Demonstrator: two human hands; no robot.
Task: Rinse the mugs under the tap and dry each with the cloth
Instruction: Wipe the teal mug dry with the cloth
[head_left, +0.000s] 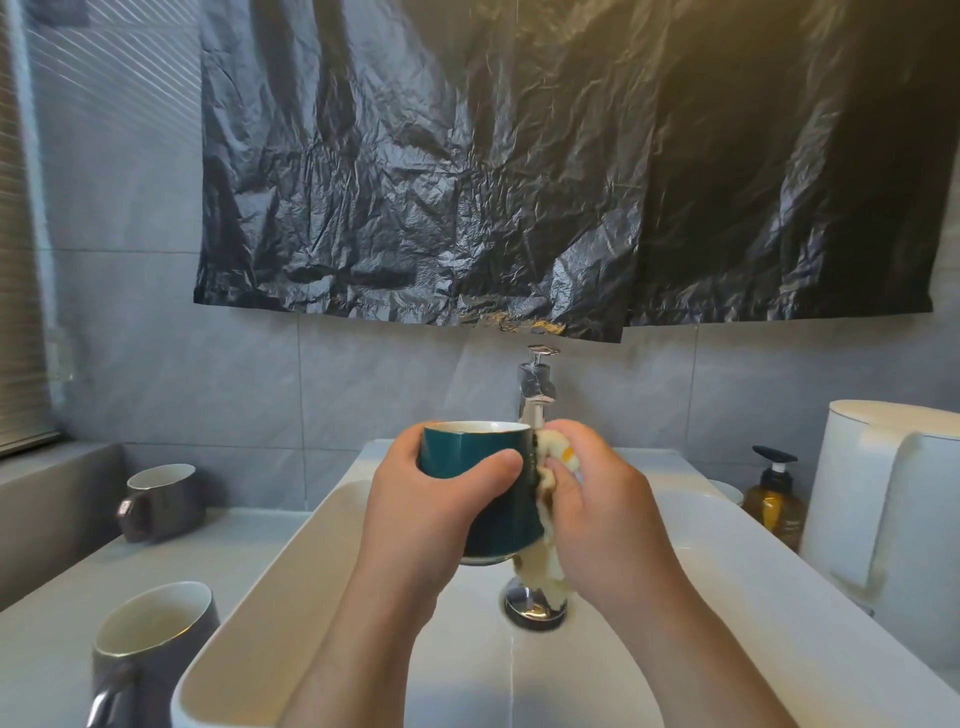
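Note:
A teal mug (480, 452) with a white inside is held upright above the white sink (270, 582). My left hand (421, 509) grips its body, thumb across the front. My right hand (597, 514) holds a cream cloth (548, 566) pressed against the mug's right side; the cloth hangs down below the mug. The chrome tap (535, 384) stands behind the mug, and I see no water running from it. Two grey mugs stand on the counter to the left, one near (150, 644) and one farther back (163, 501).
A chrome drain plug (535, 608) sits in the basin under the cloth. An amber pump bottle (774, 499) and a white toilet tank (883, 493) are at the right. A black plastic sheet (519, 182) hangs on the tiled wall above the tap.

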